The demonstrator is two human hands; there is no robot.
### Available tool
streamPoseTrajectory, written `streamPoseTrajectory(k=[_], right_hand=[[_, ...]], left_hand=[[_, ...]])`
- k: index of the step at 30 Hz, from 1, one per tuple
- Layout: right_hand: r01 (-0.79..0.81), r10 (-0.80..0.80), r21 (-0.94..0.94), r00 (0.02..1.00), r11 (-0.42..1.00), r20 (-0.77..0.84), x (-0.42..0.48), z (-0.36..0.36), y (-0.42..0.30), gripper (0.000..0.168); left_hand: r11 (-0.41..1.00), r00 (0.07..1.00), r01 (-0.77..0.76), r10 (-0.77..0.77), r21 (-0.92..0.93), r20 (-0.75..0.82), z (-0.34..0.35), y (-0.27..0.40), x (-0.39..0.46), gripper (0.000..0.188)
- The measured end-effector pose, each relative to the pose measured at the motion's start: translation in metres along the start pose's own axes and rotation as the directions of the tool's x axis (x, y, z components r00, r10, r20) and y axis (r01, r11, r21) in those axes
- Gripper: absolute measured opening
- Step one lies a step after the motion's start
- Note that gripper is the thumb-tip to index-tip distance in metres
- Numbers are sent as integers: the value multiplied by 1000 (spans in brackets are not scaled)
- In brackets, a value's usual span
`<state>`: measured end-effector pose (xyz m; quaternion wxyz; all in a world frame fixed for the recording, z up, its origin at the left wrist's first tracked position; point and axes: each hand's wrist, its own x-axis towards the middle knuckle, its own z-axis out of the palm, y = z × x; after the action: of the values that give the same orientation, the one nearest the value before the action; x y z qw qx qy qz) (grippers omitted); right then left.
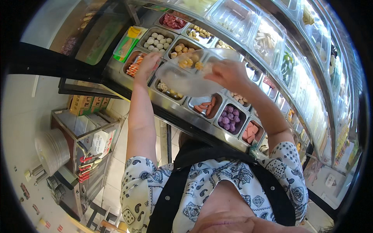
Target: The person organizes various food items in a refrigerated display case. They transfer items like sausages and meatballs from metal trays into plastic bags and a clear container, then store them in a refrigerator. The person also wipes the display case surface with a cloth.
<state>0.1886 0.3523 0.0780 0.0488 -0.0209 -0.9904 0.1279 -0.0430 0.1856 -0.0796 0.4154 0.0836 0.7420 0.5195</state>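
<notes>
My right hand point(228, 74) grips a translucent plastic container point(186, 83) held tilted above the metal food pans. Yellow-orange balls point(189, 62) show in or through it; which of the two I cannot tell. My left hand point(149, 64) is over the edge of a pan of orange-and-white striped sticks point(134, 67). Its fingertips are blurred, so a grip is hard to make out. Just beyond it lie white balls point(158, 41) in one pan and tan balls point(177, 50) in another. Nearer me are small sausages point(206, 105), purple balls point(229, 118) and pink slabs point(250, 132).
Shelves of clear plastic bins point(266, 38) curve along the far and right sides. A green-and-yellow packet point(128, 43) lies at the counter's left end. Beside the counter's left stands a cabinet point(74, 128) with boxes, red-handled tools point(86, 169) and stacked plates or lids point(52, 151).
</notes>
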Motion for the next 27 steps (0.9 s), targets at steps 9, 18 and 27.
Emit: streamPoseTrajectory(k=[9, 18, 27], right_hand=[[112, -100, 65, 981, 992, -167, -116, 2, -25, 34], [42, -23, 178, 994, 983, -108, -143, -9, -24, 34], [57, -42, 100, 988, 993, -150, -132, -12, -19, 34]], left_hand=[[355, 820, -541, 423, 762, 385, 80, -27, 76, 36], [317, 719, -695, 310, 645, 623, 100, -17, 111, 18], [516, 749, -557, 650, 651, 126, 97, -36, 149, 23]])
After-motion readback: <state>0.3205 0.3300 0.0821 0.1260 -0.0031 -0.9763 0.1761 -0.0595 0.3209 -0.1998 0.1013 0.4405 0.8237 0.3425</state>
